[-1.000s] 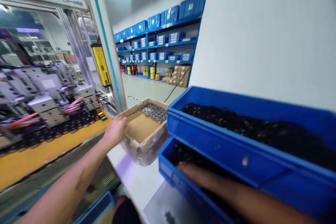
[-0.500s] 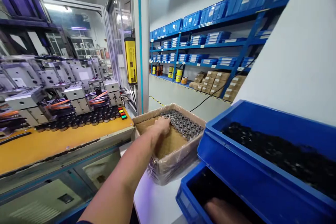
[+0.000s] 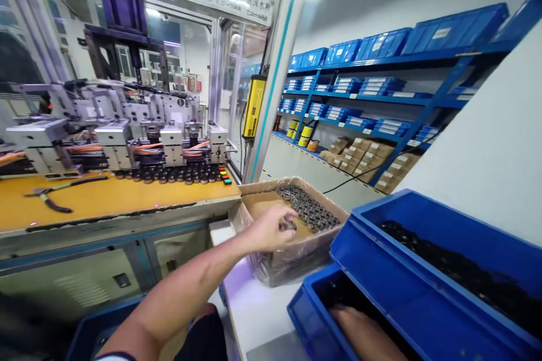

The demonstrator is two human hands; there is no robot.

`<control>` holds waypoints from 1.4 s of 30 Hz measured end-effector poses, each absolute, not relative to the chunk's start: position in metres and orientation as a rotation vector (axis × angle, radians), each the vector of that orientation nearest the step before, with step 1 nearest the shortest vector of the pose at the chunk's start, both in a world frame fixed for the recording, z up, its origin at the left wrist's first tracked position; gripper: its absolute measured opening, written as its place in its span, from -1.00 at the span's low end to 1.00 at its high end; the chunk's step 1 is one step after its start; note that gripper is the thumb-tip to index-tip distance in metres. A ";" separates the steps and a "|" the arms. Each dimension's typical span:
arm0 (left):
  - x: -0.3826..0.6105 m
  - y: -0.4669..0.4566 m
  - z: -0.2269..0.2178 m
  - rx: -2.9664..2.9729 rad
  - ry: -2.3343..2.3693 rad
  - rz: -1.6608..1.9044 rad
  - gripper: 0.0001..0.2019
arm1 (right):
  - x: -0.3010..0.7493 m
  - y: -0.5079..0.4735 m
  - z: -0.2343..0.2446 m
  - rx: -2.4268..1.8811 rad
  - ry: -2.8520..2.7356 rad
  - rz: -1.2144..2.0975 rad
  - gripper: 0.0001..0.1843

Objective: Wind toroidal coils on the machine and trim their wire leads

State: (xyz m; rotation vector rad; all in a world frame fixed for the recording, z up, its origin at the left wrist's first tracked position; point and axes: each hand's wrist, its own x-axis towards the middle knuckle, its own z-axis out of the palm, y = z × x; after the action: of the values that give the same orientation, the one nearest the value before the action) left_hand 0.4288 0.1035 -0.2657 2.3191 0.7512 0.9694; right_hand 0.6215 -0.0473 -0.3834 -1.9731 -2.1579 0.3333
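My left hand [image 3: 271, 228] hovers over the open cardboard box [image 3: 283, 261], fingers curled round a few small dark metal parts [image 3: 289, 225]. More of these parts [image 3: 311, 210] lie in rows at the box's far side. My right hand [image 3: 359, 331] reaches into the lower blue bin [image 3: 311, 324], which holds small black parts; its fingers are hidden among them under the upper bin. The upper blue bin [image 3: 423, 299] is stacked above and also holds black parts [image 3: 457, 273].
A winding machine [image 3: 122, 135] stands on a yellow bench [image 3: 105, 200] to the left, with a row of black parts and pliers [image 3: 59, 189] on it. A yellow light-curtain bar [image 3: 253, 108] hangs on the frame. Blue shelving [image 3: 372, 107] with bins and cartons lines the back wall.
My left hand went from the box's near edge to the rows of metal parts, closed on some, and drew back toward me. The camera view swung left and down.
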 end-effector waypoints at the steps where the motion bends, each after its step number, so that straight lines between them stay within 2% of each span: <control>1: 0.406 0.086 -0.267 2.284 0.719 0.989 -0.65 | 0.625 -0.046 -0.386 -1.995 -2.158 0.238 -0.57; 3: 0.360 0.053 -0.275 2.205 0.690 1.025 -0.72 | 0.626 -0.043 -0.383 -1.947 -2.149 -0.003 -0.57; 6: 0.300 0.015 -0.287 1.934 0.659 1.098 -0.77 | 0.612 -0.043 -0.357 -1.547 -2.000 -0.342 -0.71; 8: 0.273 -0.002 -0.291 1.755 0.633 1.137 -0.80 | 0.591 -0.047 -0.330 -1.311 -1.845 -0.424 -0.78; 11: 0.256 -0.021 -0.287 1.679 0.585 1.163 -0.78 | 0.549 -0.055 -0.298 -1.182 -1.826 -0.363 -0.88; 14: 0.255 -0.037 -0.280 1.665 0.533 1.144 -0.72 | 0.509 -0.068 -0.286 -1.034 -1.847 -0.236 -0.94; 19: 0.266 -0.050 -0.285 1.638 0.467 1.091 -0.74 | 0.477 -0.094 -0.288 -0.774 -1.813 0.092 -0.84; 25: 0.290 -0.051 -0.297 1.448 0.474 0.999 -0.58 | 0.479 -0.103 -0.294 -0.741 -1.801 0.197 -0.76; 35: 0.307 -0.050 -0.295 1.404 0.434 1.024 -0.55 | 0.488 -0.096 -0.296 -0.643 -1.836 0.060 -0.67; 42: 0.306 -0.049 -0.290 1.466 0.460 1.064 -0.52 | 0.488 -0.092 -0.302 -0.655 -1.853 -0.326 -0.77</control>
State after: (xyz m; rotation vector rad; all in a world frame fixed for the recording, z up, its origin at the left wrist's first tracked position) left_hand 0.3065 -0.0491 -0.2900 1.4658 0.4596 1.0636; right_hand 0.4881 -0.0924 -0.3020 -0.6552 -1.8531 -0.3256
